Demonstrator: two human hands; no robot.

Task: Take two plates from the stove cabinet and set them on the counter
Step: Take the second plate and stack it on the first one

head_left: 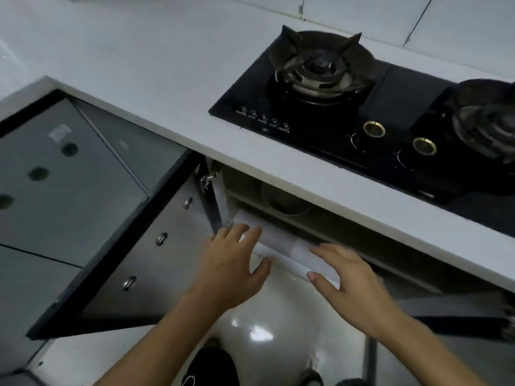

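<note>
With the cabinet door [117, 246] open, I read my left hand [231, 263] and right hand [348, 277] as spread, gripping nothing; pale plates [274, 246], apparently, sit on the cabinet shelf beneath; desk [156, 65] bare; lifting and placing remain.

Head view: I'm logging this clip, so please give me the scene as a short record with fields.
cabinet: door swung open under the counter
left hand: fingers spread on a white item at the cabinet front
right hand: resting on the same item
item: blurred, plates not confirmed
stove: two burners, nothing on them
</note>
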